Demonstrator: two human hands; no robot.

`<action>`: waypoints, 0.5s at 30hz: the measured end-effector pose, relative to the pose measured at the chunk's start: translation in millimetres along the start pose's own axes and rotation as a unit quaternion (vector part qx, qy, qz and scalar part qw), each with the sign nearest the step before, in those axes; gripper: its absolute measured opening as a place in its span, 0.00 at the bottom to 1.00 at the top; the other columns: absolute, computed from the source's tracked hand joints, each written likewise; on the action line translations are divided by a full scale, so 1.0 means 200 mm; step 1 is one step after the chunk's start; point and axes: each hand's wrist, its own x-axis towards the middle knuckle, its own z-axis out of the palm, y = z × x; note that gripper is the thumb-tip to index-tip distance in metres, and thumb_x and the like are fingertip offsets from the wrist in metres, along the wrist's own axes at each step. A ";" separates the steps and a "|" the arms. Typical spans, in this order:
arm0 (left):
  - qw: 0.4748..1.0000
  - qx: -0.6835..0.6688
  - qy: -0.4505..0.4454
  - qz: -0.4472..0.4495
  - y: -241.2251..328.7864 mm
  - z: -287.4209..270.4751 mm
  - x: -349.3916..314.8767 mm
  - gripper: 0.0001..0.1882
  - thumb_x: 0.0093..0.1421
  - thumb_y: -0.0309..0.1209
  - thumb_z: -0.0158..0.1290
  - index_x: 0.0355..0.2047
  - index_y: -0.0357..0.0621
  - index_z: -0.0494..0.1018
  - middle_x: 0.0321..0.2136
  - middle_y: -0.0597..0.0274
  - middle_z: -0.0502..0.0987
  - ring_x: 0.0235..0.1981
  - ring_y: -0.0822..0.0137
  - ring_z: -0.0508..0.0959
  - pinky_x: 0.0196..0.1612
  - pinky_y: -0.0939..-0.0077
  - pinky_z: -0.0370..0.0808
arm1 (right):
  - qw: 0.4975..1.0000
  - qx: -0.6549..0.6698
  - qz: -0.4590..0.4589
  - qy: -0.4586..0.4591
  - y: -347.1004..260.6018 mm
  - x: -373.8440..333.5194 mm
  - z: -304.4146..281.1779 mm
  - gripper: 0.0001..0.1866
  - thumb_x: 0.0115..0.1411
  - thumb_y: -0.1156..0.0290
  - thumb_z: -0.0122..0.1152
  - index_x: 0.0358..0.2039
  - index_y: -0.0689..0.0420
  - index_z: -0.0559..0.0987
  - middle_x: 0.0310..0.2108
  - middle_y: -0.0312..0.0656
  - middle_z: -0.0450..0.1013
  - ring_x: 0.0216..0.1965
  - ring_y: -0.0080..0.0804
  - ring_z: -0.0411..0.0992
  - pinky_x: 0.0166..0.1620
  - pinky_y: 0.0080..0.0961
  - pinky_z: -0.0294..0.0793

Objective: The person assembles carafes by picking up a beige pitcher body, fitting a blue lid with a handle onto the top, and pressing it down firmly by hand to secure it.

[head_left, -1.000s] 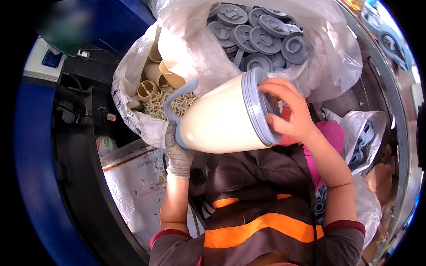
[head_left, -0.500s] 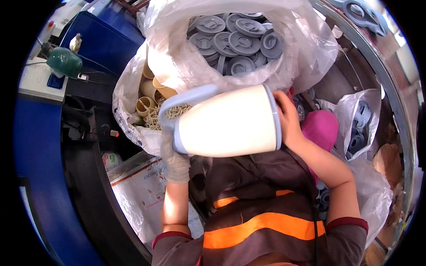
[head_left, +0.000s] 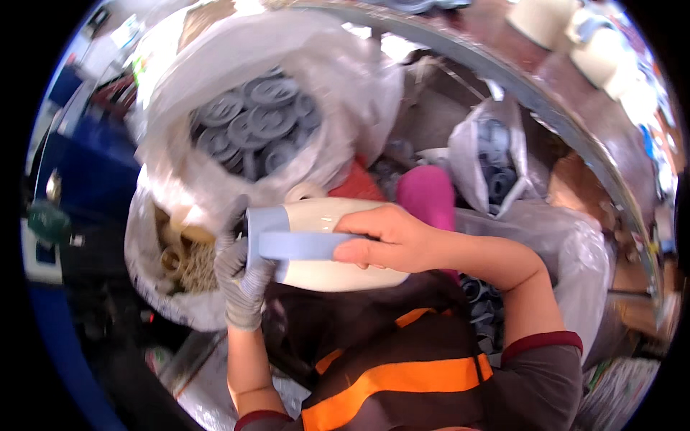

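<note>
A cream jug [head_left: 338, 276] with a blue-grey handle [head_left: 302, 246] and collar lies on its side across my lap, its collar end to the left. My left hand [head_left: 242, 276], in a grey glove, is closed round the collar. With bare fingers, my right hand [head_left: 392, 237] grips the jug at the right end of the handle, the thumb on the handle and fingers over the body. Just beyond the jug shows a small cream ring-shaped piece [head_left: 306, 192]; whether it touches the jug I cannot tell.
Ahead stands a large plastic bag [head_left: 359, 93] of grey round lids [head_left: 269, 122]. A bag at the left holds cream parts [head_left: 194, 266]. A smaller bag [head_left: 467, 158] of blue-grey pieces sits at the right. Cream jugs [head_left: 543, 21] stand on the metal-edged bench [head_left: 575, 136].
The jug has been turned so its handle faces up and its collar points left. My right hand has moved from its right end onto the handle. The view has swung right.
</note>
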 end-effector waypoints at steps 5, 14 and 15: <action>0.992 -0.056 0.104 -0.043 0.06 0.14 0.13 0.16 0.62 0.31 0.47 0.47 0.37 0.71 0.57 0.50 0.64 0.56 0.61 0.66 0.58 0.69 0.62 | 0.852 0.082 -0.125 0.501 -0.09 -0.30 -0.32 0.25 0.68 0.50 0.36 0.29 0.58 0.72 0.14 0.31 0.62 0.13 0.16 0.59 0.15 0.14 0.54; 0.984 -0.071 -0.101 -0.125 -0.04 0.25 -0.02 0.13 0.54 0.22 0.54 0.42 0.38 0.73 0.53 0.49 0.67 0.54 0.61 0.69 0.56 0.71 0.65 | 0.590 -0.184 -0.303 0.726 -0.20 -0.56 -1.22 0.25 0.68 0.52 0.39 0.35 0.65 0.72 0.24 0.41 0.70 0.22 0.25 0.68 0.25 0.18 0.66; 0.978 -0.090 -0.099 -0.157 -0.03 0.25 -0.04 0.13 0.55 0.22 0.54 0.42 0.38 0.73 0.53 0.49 0.67 0.55 0.61 0.68 0.56 0.71 0.64 | 0.610 -0.172 -0.301 0.713 -0.18 -0.57 -1.31 0.25 0.68 0.53 0.40 0.36 0.66 0.72 0.25 0.42 0.71 0.23 0.26 0.69 0.27 0.19 0.67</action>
